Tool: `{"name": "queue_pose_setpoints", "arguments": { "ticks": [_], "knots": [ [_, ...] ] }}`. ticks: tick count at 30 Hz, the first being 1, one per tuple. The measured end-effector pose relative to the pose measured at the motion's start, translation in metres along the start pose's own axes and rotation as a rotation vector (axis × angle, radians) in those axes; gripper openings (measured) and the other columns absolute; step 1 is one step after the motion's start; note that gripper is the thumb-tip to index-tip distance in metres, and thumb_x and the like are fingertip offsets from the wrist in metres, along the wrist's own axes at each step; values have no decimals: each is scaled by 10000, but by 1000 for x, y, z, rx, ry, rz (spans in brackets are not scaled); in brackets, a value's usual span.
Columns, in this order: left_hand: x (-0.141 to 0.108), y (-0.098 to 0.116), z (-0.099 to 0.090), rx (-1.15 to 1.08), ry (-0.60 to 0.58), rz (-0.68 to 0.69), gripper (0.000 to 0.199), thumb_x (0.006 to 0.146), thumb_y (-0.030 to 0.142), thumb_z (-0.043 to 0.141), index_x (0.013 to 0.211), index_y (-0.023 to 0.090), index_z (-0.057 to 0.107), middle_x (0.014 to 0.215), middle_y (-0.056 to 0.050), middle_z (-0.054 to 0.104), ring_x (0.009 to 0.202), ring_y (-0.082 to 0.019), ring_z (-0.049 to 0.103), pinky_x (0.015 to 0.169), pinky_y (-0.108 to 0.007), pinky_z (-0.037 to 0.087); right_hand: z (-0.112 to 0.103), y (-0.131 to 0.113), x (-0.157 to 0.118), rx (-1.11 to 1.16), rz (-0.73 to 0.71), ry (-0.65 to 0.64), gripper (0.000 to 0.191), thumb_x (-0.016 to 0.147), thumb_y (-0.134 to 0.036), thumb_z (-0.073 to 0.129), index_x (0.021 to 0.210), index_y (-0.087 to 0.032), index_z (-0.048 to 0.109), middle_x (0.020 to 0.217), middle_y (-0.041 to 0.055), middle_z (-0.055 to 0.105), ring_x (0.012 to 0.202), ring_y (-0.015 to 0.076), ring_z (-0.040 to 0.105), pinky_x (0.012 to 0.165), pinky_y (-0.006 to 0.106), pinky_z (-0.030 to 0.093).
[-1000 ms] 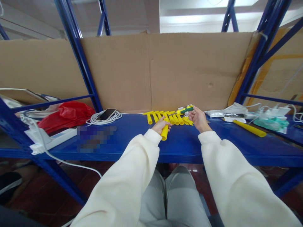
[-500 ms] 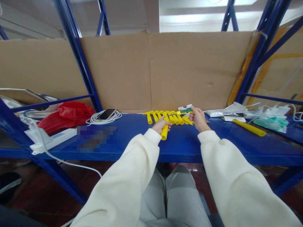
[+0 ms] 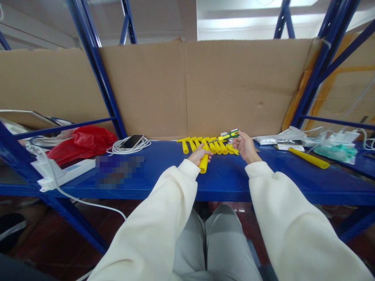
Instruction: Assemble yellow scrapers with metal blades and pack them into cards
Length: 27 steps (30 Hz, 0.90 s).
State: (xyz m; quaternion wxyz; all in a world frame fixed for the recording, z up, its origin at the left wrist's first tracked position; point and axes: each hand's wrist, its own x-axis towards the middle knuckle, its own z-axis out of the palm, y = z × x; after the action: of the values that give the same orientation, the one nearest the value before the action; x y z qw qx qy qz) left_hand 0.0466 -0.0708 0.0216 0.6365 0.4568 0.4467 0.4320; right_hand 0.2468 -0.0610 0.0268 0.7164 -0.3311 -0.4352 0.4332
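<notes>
My left hand (image 3: 199, 155) is wrapped round a yellow tubular piece (image 3: 203, 164), whose wide end points toward me. My right hand (image 3: 244, 145) has its fingers closed at the end of a green and yellow screwdriver (image 3: 228, 136). The screwdriver's shaft reaches left to the top of the held piece; its tip is too small to make out. Behind my left hand several similar yellow pieces (image 3: 185, 146) lie side by side in a row on the blue shelf (image 3: 166, 164).
A phone (image 3: 132, 141) rests on a coiled white cable (image 3: 117, 148) at the left, near a red bag (image 3: 84, 142) and a white power strip (image 3: 73, 171). A long yellow tube (image 3: 310, 158) and a green plastic bag (image 3: 336, 151) lie at the right. Cardboard (image 3: 234, 86) stands behind.
The screwdriver handle has turned about its length and tilts up a little more at the right. My right hand has shifted its fingers slightly; my left hand has stayed in place.
</notes>
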Motion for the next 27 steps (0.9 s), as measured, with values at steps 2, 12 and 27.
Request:
{"name": "queue_pose_setpoints", "arguments": {
  "ticks": [2,12,27],
  "knots": [
    [-1,0,0,-2,-9,5,836,864,-18,513,1603,264,244,872,-44,713,472,-79,513,446,-168,405,-1,2,1,-23,-20,25,454,758,-518,830,736,-242,469,467,-78,509,357,83,445,332,172,316],
    [-4,1,1,5,-9,4,838,881,-15,505,1614,265,211,805,-17,675,475,-79,506,440,-157,400,-1,5,2,-76,-72,101,538,694,-575,862,691,-240,441,418,-92,479,323,65,415,309,159,279],
    [-1,0,0,-5,-2,-2,855,875,6,557,1614,269,219,860,-33,702,472,-76,508,446,-165,401,1,4,0,-77,-73,67,495,662,-546,884,734,-233,507,448,-87,530,329,62,429,322,156,280]
  ]
}}
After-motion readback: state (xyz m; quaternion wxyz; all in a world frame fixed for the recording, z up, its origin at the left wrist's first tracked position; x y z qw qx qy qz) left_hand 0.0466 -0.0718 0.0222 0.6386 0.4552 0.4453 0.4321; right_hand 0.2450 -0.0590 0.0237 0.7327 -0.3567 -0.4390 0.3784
